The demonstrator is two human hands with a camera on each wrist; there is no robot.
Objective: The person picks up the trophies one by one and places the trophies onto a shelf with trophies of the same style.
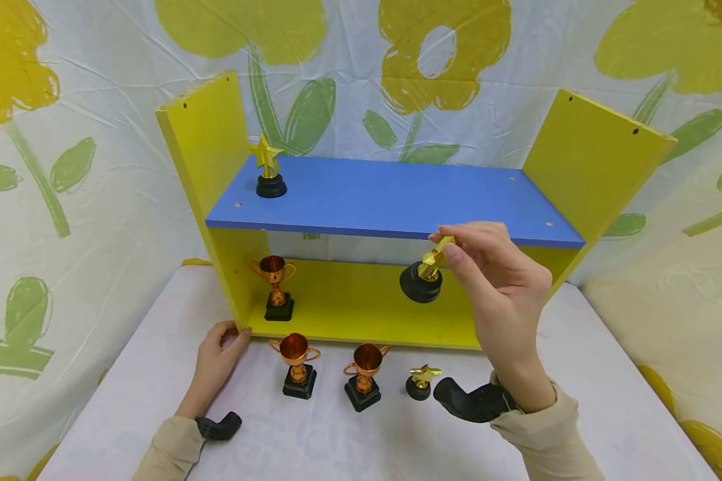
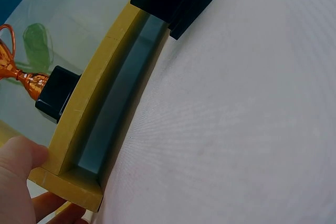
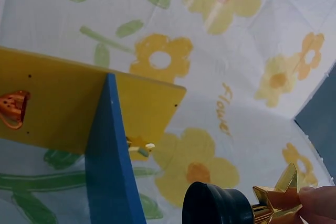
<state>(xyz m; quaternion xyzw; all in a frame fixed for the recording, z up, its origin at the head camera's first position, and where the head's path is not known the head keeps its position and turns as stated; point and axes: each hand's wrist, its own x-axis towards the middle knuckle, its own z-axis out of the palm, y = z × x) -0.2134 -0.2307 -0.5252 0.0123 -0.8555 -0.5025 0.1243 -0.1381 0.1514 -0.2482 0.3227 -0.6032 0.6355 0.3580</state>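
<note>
My right hand (image 1: 508, 287) pinches a gold star trophy (image 1: 424, 274) by its star, in front of the blue shelf board's front edge. The trophy is tilted, its black round base toward the left. In the right wrist view its base (image 3: 215, 205) and star show beside a fingertip. My left hand (image 1: 218, 357) grips the lower left front corner of the yellow and blue shelf (image 1: 361, 337); in the left wrist view the thumb (image 2: 23, 156) lies on one side of that corner, with fingers behind it. Another star trophy (image 1: 271, 180) stands on the blue board's left end.
A copper cup trophy (image 1: 279, 294) stands on the lower yellow board, at left. Before the shelf on the white-covered table (image 1: 313, 447) are two more copper cups (image 1: 299, 374) and a small gold star trophy (image 1: 419, 384). A flower-print cloth (image 1: 349, 40) hangs behind.
</note>
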